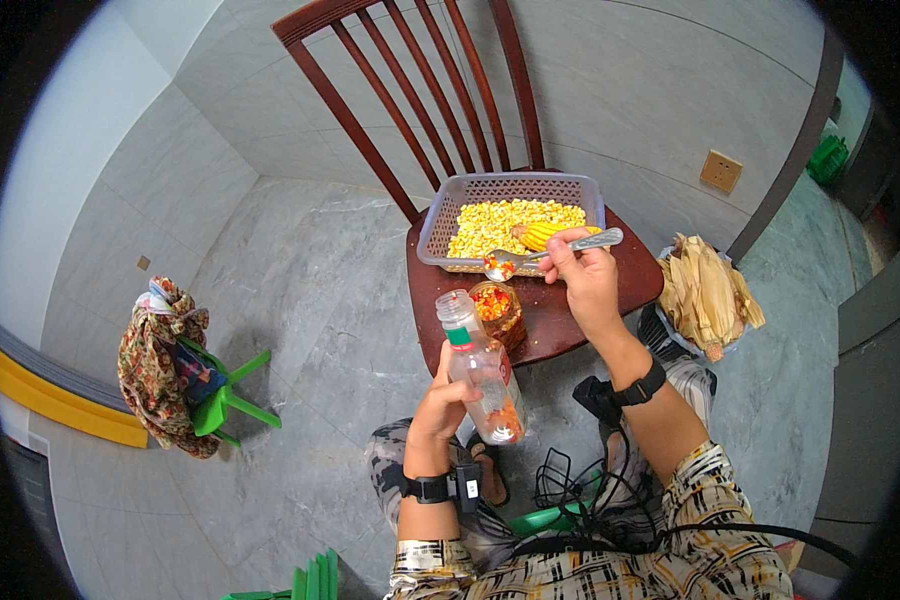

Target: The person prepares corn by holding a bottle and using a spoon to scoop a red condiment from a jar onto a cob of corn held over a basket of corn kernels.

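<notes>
My left hand (441,401) grips a clear glass bottle (487,367) with a green and red neck band. The bottle is uncapped and tilted, with some red and orange chopped food near its base. In my right hand (589,281) is a metal spoon (525,259), its bowl loaded with red and yellow chopped bits that look like chilli. The spoon's bowl is above and to the right of the bottle's mouth, apart from it. Just behind the bottle, an open jar (499,311) of the same red mixture stands on the seat of a wooden chair (570,337).
Behind the jar sits a plastic basket (521,180) of loose corn kernels (487,225) with a corn cob (540,236) on top. A bin of dry corn husks (709,292) stands right of the chair. To the left is a green stool (214,409) draped with floral cloth (157,360).
</notes>
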A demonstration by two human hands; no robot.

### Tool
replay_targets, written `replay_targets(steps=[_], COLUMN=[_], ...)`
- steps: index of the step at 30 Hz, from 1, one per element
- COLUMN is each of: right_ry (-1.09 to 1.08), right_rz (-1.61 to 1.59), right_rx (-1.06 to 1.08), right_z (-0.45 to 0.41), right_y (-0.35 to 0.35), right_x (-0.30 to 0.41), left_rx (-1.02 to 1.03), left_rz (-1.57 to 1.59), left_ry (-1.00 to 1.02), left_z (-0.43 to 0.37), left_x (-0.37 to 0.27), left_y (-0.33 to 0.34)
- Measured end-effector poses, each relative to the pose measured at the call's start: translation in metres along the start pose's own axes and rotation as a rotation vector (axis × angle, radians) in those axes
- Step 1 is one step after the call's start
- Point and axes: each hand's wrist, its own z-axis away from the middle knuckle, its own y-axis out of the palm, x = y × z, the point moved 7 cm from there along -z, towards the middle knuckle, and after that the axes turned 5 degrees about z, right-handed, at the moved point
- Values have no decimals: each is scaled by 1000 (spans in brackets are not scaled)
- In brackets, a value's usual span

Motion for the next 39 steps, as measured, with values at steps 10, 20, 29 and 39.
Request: replay_targets(steps=[10,20,29,39], right_ry=[-285,-702,-556,-245], right_rz=[459,680,737,657], right_rx=[337,484,420,196], right_z=[8,32,27,12], right_y=[26,48,47,28], right_x=[14,20,13,-4], left_rx=[-16,-70,82,-42], left_rz=[160,107,303,109], left_ry=[66,180,165,258], left_z=[2,1,1,-3], left_x=[4,-5,-1,-11], left_y=[-18,-17,-16,-16])
